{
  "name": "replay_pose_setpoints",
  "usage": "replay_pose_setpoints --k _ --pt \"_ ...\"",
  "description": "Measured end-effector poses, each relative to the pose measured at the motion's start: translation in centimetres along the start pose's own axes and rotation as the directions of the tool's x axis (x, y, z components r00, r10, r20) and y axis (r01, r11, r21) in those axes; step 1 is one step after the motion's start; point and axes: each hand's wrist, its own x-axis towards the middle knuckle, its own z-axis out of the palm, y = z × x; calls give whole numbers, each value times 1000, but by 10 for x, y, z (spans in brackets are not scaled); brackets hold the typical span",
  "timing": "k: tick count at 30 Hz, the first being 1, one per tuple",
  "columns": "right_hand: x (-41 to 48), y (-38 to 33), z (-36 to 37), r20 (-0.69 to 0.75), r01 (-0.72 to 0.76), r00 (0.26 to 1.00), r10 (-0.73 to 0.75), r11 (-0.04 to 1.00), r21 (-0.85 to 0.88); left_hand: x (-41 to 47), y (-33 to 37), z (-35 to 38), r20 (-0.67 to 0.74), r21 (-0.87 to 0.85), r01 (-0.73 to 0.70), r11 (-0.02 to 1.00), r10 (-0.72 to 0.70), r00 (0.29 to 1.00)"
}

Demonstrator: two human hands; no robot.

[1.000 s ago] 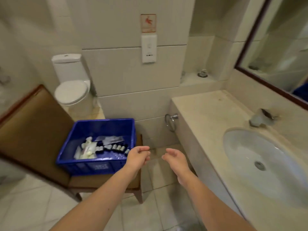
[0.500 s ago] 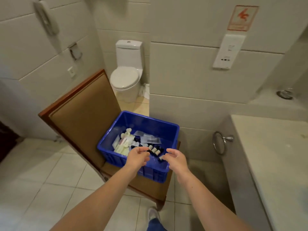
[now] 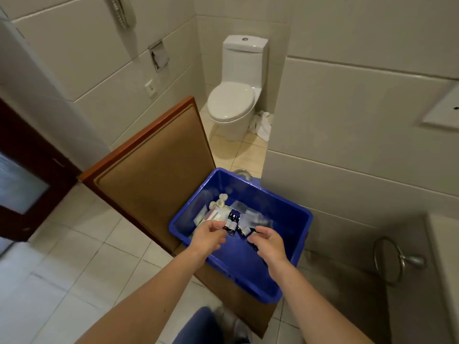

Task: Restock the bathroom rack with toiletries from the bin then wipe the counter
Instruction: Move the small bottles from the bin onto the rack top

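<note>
- The chair fills the left of the view, its brown back facing the camera. A second ago it sat at the edge of the frame, so the head has turned left and down.
- The left hand is now inside the bin, where half a second ago it was level with the near rim. Its fingers are curled, with the tips touching the small dark bottles. I cannot tell whether they already pinch one.
- The blue bin sits on the chair seat. The toiletries lie in a loose pile at its far left end: pale tubes, flat packets and a row of bottles.
- The right hand has also come over the rim. Its thumb is held apart and its fingers are bent down onto the bottles. Whether they hold one is hidden.
- The counter shows only as a strip at the far right. The sink and mirror seen a second ago are out of frame, and no rack is in view.
- Judging by this, the picking-up step is just starting, and both restocking and wiping remain to be done.
</note>
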Motion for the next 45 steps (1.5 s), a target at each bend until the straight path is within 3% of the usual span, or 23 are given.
replay_pose_setpoints --k 12,24,31,36,45 --pt "107 -4 13 -116 -120 987 112 990 -68 138 -2 6 139 58 127 990 -134 981" --pt "240 71 31 -178 -132 981 78 939 -317 282 -72 46 196 70 246 967 -255 947" --pt "289 101 39 -179 -82 984 -8 868 -490 321 -94 71 189 33 230 973 -232 954" --pt "305 109 41 -138 -52 989 -50 762 -646 328 -95 83 166 -7 240 971 -235 958" --pt "314 122 39 -85 -14 993 -83 624 -781 329 -87 87 200 -78 268 960 -248 948"
